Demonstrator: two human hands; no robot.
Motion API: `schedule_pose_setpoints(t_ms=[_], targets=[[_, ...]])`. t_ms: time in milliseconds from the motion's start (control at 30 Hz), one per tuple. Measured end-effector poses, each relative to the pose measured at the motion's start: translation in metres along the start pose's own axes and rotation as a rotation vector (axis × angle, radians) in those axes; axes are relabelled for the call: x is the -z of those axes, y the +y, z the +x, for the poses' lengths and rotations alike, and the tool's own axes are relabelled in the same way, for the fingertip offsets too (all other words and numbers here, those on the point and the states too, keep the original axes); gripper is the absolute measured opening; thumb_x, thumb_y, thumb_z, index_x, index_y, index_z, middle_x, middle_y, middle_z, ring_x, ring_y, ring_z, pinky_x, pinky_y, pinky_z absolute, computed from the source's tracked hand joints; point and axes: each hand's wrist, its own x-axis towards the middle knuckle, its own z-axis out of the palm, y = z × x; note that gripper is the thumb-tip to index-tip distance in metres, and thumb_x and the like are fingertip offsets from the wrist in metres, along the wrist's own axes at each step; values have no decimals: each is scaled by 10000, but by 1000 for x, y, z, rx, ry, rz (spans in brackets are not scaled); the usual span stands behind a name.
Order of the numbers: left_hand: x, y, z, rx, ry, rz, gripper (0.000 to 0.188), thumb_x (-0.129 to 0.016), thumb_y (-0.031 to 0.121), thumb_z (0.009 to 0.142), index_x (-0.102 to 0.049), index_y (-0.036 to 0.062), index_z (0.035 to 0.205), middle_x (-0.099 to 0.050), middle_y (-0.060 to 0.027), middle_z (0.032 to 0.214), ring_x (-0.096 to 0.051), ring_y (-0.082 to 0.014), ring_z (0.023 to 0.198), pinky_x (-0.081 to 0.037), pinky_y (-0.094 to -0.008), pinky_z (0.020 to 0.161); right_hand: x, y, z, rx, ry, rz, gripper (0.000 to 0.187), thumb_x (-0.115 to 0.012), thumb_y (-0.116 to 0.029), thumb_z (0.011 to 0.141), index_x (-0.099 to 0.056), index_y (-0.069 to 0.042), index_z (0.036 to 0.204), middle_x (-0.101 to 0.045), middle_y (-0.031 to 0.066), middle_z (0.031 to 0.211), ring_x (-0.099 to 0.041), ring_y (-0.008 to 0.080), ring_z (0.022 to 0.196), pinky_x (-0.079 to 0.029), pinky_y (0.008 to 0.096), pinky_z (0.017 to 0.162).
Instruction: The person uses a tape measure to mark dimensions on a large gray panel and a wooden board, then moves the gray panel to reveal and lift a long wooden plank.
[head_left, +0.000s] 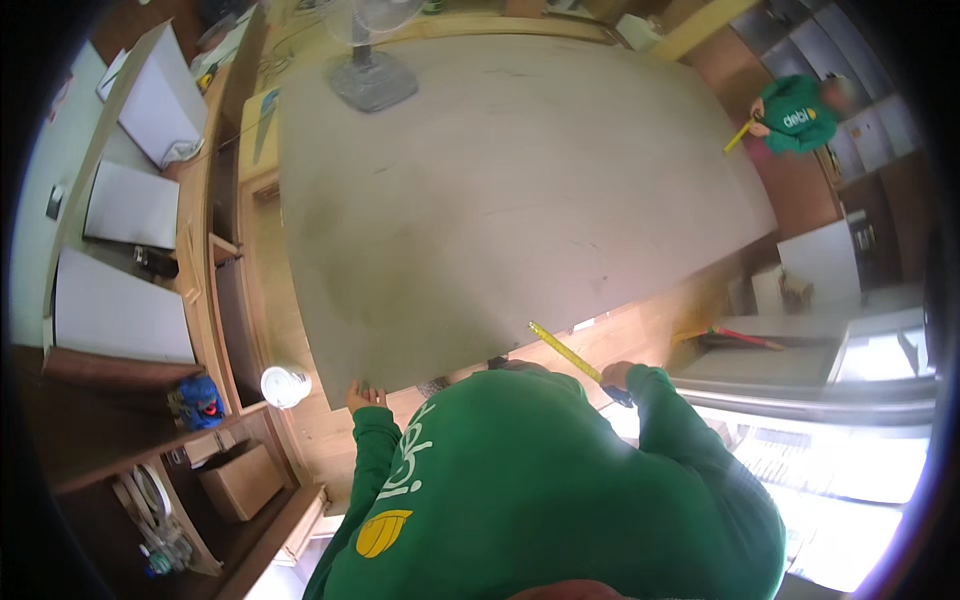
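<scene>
One yellow tape measure in right hand, broad grey board at left hand, grip unclear.

From my remote seat I'd call this a workshop; I see a broad grey desk, open wooden shelving, a white bucket, an extended yellow tape measure; a co-worker wears matching green.

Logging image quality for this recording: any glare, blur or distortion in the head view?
Head view: glare washes out the lower right; fisheye distortion bows the edges of the large grey board, with black rimming the frame; the board's murky patch may be shadow or lens smear; the yellow tape blade stands out clearly.
</scene>
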Motion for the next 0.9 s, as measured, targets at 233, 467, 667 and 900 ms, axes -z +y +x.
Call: schedule_pose_setpoints(t_ms=[233,467,667,900], targets=[[-2,3,-6,124,99,-97,859,-673,373,753,-228,-9,1381,-338,-122,1340,-383,-257,1239,-318,-473,1047,41,-37,-25,-98,-107,110,283,-562,-327,821,-693,-169,1016,-679,92,973,-649,250,913,-492,400,833],[-8,0,-8,42,61,-205,758,-688,404,740,-361,-30,1268,-445,-118,1230,-455,-259,1156,-358,-452,1019,41,-35,-14,9,123,67,268,-582,-327,791,-690,-157,968,-675,101,925,-652,248,866,-499,389,773],[-31,-35,1,-27,-368,488,325,-617,255,850,-566,20,1069,-612,-65,894,-587,-217,951,-468,-390,860,17,-30,5,372,376,-127,224,-586,-262,810,-666,-112,956,-646,106,952,-623,289,886,-486,382,803],[-189,-124,-158,-114,-1147,1212,340,-565,263,918,-595,-1,1131,-643,-88,1058,-602,-164,941,-470,-298,828,66,-137,-7,516,510,53,239,-564,-256,837,-685,-134,1003,-616,87,1038,-598,278,972,-484,361,842]])
